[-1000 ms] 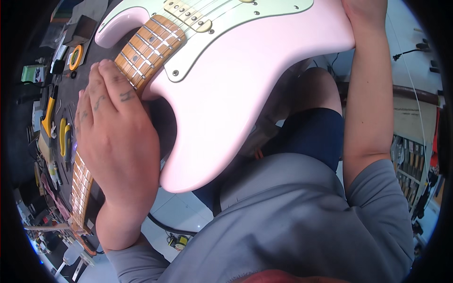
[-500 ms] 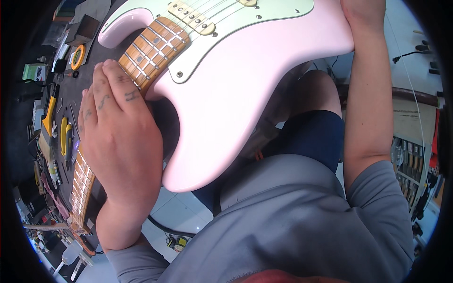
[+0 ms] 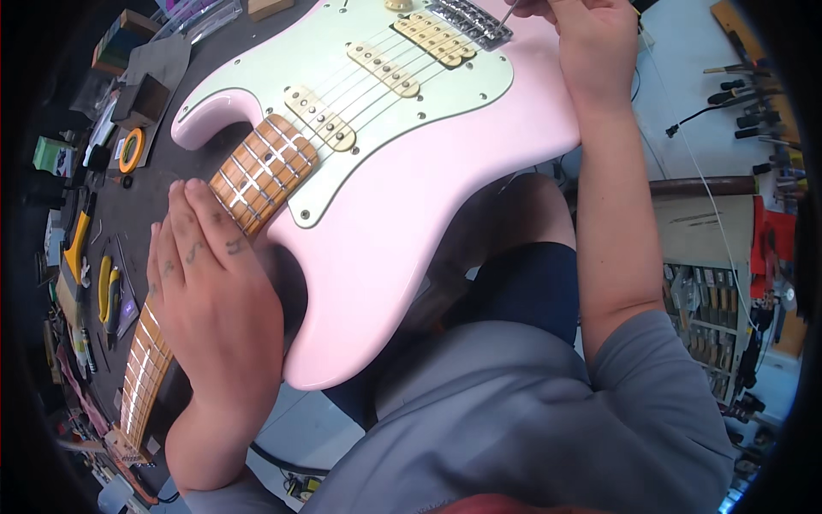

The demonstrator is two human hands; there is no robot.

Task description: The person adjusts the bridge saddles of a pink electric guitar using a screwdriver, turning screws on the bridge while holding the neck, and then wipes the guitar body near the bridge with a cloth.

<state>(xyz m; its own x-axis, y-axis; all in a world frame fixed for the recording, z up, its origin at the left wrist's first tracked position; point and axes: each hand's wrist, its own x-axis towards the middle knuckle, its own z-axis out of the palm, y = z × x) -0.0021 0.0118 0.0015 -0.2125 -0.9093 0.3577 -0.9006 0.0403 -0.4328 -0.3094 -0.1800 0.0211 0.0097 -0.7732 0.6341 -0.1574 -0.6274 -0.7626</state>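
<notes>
Now the pink guitar [image 3: 368, 257] shows its metal bridge [image 3: 469, 19], and the right hand [image 3: 597, 47] shows its fingers, pinching a thin metal stick [image 3: 511, 10] by that bridge, so the work seems to be there. The guitar sits partly over the dark bench [image 3: 163, 171]. The left hand [image 3: 218, 300] still lies across its neck [image 3: 264, 167], fingers close together; the thumb is hidden, so I can't tell its grip.

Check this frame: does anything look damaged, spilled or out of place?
Nothing stands out. The pink guitar shows no visible damage, the left hand lies across its neck, and the right hand is beside the metal bridge.
</notes>
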